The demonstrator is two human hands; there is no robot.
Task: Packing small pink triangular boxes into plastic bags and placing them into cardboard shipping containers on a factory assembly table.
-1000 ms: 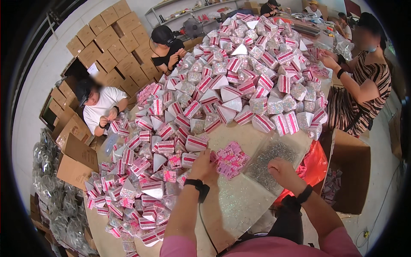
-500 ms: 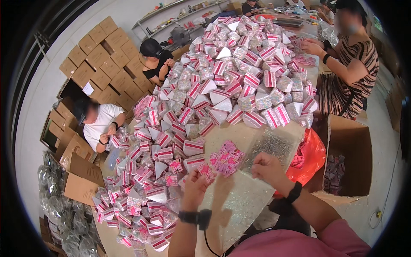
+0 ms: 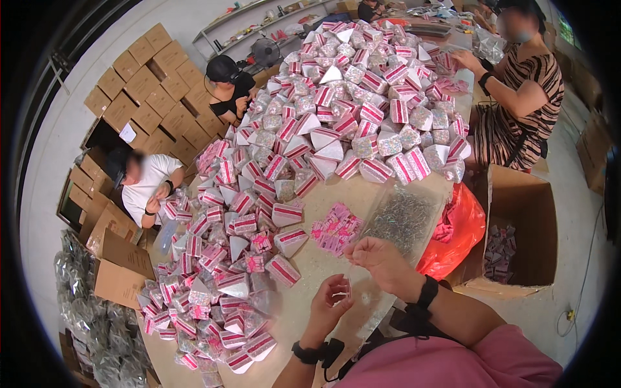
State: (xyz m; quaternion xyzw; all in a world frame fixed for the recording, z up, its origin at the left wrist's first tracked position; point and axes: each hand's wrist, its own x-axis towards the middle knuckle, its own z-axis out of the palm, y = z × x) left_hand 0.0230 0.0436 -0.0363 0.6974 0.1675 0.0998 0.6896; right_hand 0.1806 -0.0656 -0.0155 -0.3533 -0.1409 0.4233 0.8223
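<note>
My left hand (image 3: pixel 330 302) is closed on a thin card (image 3: pixel 350 288), seen nearly edge-on and standing upright between the fingers. Close above it, my right hand (image 3: pixel 385 264) is pinched at the card's upper end; whatever lies between its fingertips is too small to make out. Just beyond my hands lies a loose stack of pink printed cards (image 3: pixel 337 230). To the right of the stack, a shallow clear tray (image 3: pixel 437 216) holds a heap of small, thin, shiny pieces. A wedge-shaped package with a pink stripe (image 3: pixel 283 270) rests left of my hands.
A large mound of similar striped wedge packages (image 3: pixel 362 97) covers much of the table. At right, a red plastic bag (image 3: pixel 462 226) stands beside an open cardboard box (image 3: pixel 524 200). Several people work around the table. Stacked cartons (image 3: pixel 149 97) line the left wall.
My left hand has moved right and nearer to me, turning the pink card edge-on. My right hand has left the tray's edge and come close to it. The view has shifted slightly.
</note>
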